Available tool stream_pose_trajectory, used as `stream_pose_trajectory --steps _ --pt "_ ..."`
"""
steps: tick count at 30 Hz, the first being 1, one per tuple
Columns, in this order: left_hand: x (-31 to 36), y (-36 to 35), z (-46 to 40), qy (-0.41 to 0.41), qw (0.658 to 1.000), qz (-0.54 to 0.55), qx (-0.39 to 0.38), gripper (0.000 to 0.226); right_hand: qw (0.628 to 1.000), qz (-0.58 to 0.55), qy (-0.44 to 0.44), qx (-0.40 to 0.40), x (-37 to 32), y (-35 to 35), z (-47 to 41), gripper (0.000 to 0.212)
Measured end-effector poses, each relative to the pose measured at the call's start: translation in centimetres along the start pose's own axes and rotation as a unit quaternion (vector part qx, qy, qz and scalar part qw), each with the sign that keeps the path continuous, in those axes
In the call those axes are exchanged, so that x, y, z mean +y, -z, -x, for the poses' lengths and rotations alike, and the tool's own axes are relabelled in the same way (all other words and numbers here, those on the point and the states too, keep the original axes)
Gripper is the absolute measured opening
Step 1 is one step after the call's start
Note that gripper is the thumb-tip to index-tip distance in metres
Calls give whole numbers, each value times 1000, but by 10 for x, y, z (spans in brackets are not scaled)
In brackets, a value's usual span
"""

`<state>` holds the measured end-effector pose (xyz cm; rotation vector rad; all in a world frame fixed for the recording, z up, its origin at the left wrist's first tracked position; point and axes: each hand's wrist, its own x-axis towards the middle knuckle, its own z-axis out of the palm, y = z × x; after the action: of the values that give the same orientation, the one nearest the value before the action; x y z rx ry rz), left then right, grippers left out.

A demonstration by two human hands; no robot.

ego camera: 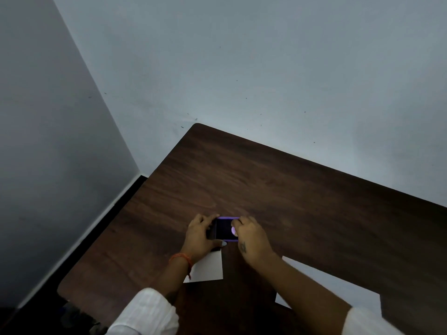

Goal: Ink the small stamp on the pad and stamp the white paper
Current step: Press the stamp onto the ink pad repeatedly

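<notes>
A purple-rimmed ink pad (224, 229) with a dark inking face lies on the dark wooden table (290, 189). My left hand (202, 235) grips the pad's left side. My right hand (251, 238) is closed over the pad's right side, with a small pale purple piece (233, 230), probably the small stamp, showing at its fingertips against the dark face. One white paper (210, 268) lies just below the pad, partly under my left wrist. A second white paper (338, 290) lies to the right, partly covered by my right forearm.
The table stands in a room corner, its far edge against a pale wall (266, 68). A grey wall (48, 141) runs along the left, with a dark gap of floor between it and the table's left edge.
</notes>
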<state>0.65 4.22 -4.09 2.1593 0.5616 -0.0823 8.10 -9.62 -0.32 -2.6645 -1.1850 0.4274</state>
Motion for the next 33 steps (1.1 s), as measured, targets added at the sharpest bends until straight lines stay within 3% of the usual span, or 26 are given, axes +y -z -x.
stream_pose_trajectory --steps 6,12,18,21,23,29,33 --pt "1 0 2 2 1000 11 1 81 996 -85 -30 -16 15 27 -11 22" --pt "0 -1 0 0 1000 14 9 81 1000 8 0 -13 10 7 -7 38" --pt "-1 -2 -1 -1 1000 14 9 80 999 -6 -29 -40 10 17 -21 23" --pt "0 -3 -1 -5 1000 9 12 80 997 53 20 -55 12 9 -17 37" --pt "0 -3 -1 -5 1000 8 10 80 994 73 61 -60 17 12 -20 33" --pt "2 -2 -1 0 1000 14 8 81 1000 4 26 -10 14 10 -17 25" --pt "5 1 2 1 1000 17 -2 80 997 -70 -19 -38 19 28 -24 21"
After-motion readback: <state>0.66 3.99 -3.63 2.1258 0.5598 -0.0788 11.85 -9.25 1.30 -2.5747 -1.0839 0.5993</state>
